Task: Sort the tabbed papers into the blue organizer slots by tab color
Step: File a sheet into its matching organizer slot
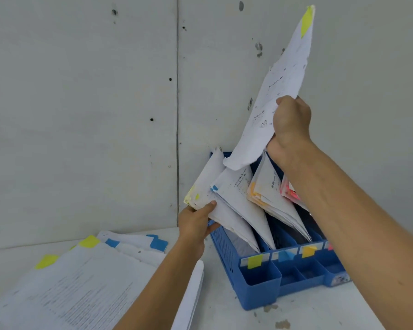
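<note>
Now the right hand (290, 126) grips a yellow-tabbed sheet (275, 96), long axis slanting toward upper right, above the blue organizer (253, 289) at lower centre, while the left hand (196, 222) pinches the yellow-slot papers (202, 189) aside.

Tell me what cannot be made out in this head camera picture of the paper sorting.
- Head view: the rightmost slot of the blue plastic organizer and most of its pink-tabbed papers are hidden by the right forearm.
- Head view: the print on the white yellow-tabbed sheet in the right hand is too small to read.
- Head view: the loose white paper stack is cut off by the left and bottom edges.
</note>
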